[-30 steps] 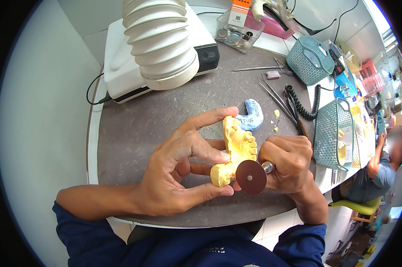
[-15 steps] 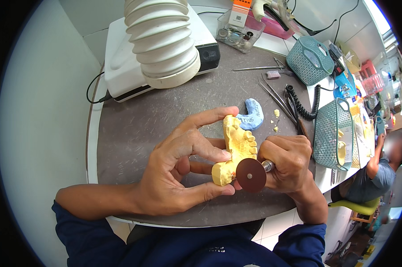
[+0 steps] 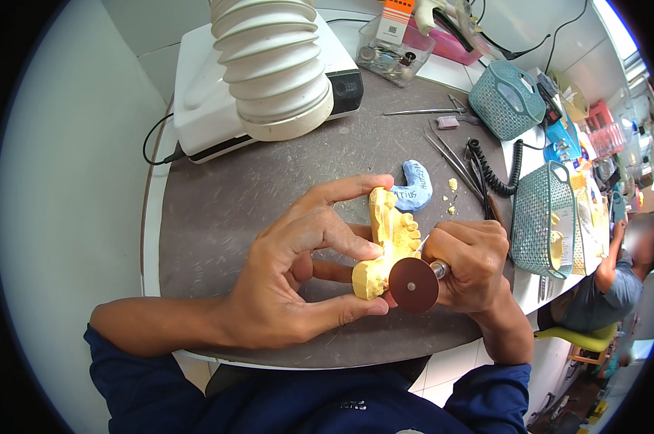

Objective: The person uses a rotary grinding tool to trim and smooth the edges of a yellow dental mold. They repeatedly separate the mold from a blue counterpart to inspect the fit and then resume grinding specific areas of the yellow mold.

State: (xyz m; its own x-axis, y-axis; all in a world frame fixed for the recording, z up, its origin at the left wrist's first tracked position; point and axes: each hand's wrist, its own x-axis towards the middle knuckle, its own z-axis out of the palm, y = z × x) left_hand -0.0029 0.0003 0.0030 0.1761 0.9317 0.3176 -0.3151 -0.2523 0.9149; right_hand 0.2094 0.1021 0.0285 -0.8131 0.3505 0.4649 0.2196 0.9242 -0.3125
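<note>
The left hand (image 3: 287,278) is gripping the yellow cast (image 3: 394,246) over the bench (image 3: 218,239); the right hand (image 3: 468,260) is clasping a disc-tipped handpiece (image 3: 440,269) alongside. Trimming is seemingly progressing (chips (image 3: 453,184) are lying nearby), the remainder unclear.

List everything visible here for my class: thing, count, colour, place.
Worktop: one, grey, central
Dental model: one, yellow, centre
Disc tool: one, brown disc, centre right
Arch piece: one, blue, beyond model
Crumbs: several, yellow, right of centre
Ribbed hose: one, white, upper left
Boxy machine: one, white, behind hose
Clear tray: one, colourless, top centre
Slim tools: several, silvery, upper right
Handled baskets: two, teal, right
Seated person: one, blue shirt, far right
Background clutter: uncounted, mixed, far right
Left hand: one, gripping model
Right hand: one, gripping disc tool
Sleeves: two, navy, bottom
</note>
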